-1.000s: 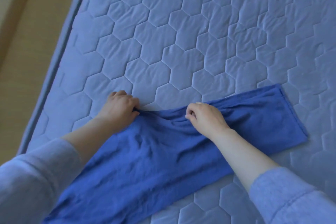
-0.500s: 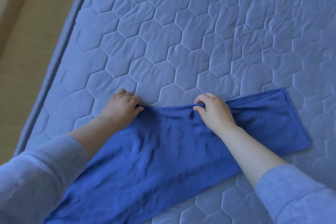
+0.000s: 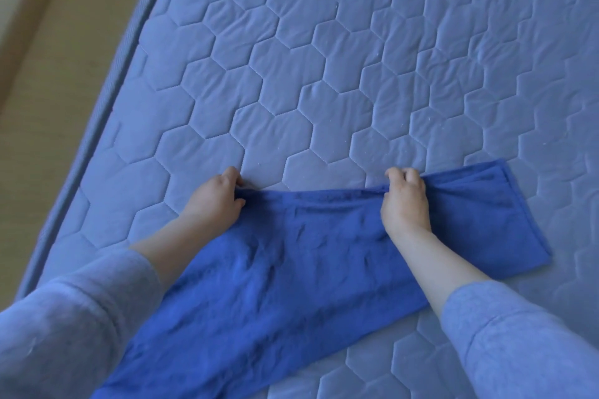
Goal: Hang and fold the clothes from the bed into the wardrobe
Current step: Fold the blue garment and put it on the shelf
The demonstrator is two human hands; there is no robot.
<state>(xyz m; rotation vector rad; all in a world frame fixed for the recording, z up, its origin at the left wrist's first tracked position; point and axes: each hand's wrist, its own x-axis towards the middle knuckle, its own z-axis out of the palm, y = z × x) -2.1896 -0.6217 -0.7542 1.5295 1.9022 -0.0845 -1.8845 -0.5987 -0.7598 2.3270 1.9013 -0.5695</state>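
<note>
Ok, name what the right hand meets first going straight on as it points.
Nothing: beyond the right hand, pinching the blue garment, only quilted mattress shows; the way looks free.

Our left grip (image 3: 215, 204) lies knuckles up, its fingers curled down and the thumb closed towards them, pinching the far edge of the deep blue terry cloth (image 3: 291, 269). Our right grip (image 3: 405, 201) pinches the same edge further along, with its fingers bunched over the top of a raised fold. Both wrists run straight from bare forearms, which reach forward and angle slightly apart. Our loose grey-blue knit sleeves (image 3: 64, 327) end at mid-forearm.
</note>
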